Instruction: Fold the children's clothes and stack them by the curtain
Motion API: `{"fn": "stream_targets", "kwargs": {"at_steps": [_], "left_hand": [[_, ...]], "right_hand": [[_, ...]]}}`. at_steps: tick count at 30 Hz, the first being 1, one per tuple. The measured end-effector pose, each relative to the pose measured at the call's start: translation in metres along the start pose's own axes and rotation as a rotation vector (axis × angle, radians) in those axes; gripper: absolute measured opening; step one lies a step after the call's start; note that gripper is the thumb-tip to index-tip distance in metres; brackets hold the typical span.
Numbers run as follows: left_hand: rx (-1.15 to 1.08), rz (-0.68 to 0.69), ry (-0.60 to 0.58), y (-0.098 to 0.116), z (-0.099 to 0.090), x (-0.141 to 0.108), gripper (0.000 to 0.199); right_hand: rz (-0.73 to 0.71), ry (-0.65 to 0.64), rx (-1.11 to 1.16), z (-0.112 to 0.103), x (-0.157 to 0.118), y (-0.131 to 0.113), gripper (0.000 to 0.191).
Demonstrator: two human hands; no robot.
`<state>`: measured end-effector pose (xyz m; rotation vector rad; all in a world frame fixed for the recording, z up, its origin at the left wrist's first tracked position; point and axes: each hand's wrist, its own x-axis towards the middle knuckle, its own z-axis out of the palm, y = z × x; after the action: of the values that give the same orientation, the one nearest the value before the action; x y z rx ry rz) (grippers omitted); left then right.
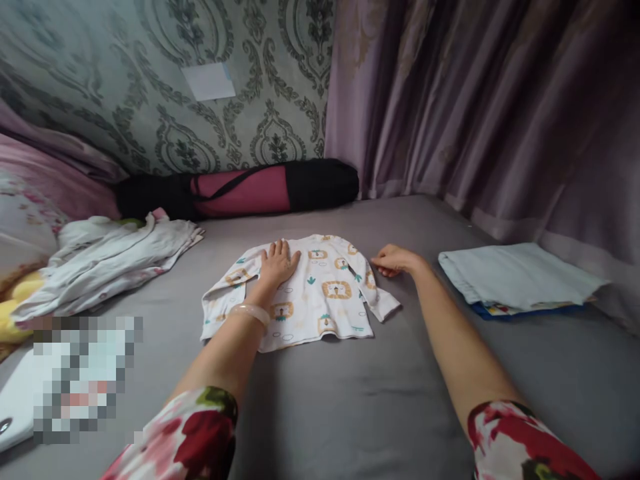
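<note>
A small white long-sleeved shirt [313,293] with orange lion faces and green plants lies spread on the grey bed sheet. Its neckline points away from me and its hem faces me. My left hand [280,263] rests flat on the upper left of the shirt, fingers spread, with a pale bangle [250,313] on the wrist. At the outer edge of the right sleeve, my right hand [397,260] is closed, its fingertips pinched at the fabric. The cuff of that sleeve [387,307] points toward the lower right.
Folded light clothing [520,273] lies at the right. A loose heap of pale clothes [115,257] and a yellow plush item [23,300] are at the left. Along the patterned wall [270,87] lies a long black-and-maroon bag [240,190]. Purple curtains [450,100] hang at the right.
</note>
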<state>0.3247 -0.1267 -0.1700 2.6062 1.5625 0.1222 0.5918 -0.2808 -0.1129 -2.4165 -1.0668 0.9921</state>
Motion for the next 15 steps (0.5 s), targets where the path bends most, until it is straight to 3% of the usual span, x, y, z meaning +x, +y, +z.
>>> {"fn": "stream_targets", "kwargs": {"at_steps": [5, 11, 15], "left_hand": [[0.006, -0.009, -0.015, 0.0, -0.001, 0.001, 0.075], [0.026, -0.009, 0.005, 0.0, 0.001, 0.002, 0.074], [0.028, -0.006, 0.001, 0.0, 0.001, 0.002, 0.073]], "right_hand": [[-0.012, -0.093, -0.194, 0.0, -0.023, -0.002, 0.028], [-0.087, -0.337, -0.251, -0.004, -0.036, 0.004, 0.023], [-0.133, -0.374, -0.288, -0.002, -0.038, 0.006, 0.019]]}}
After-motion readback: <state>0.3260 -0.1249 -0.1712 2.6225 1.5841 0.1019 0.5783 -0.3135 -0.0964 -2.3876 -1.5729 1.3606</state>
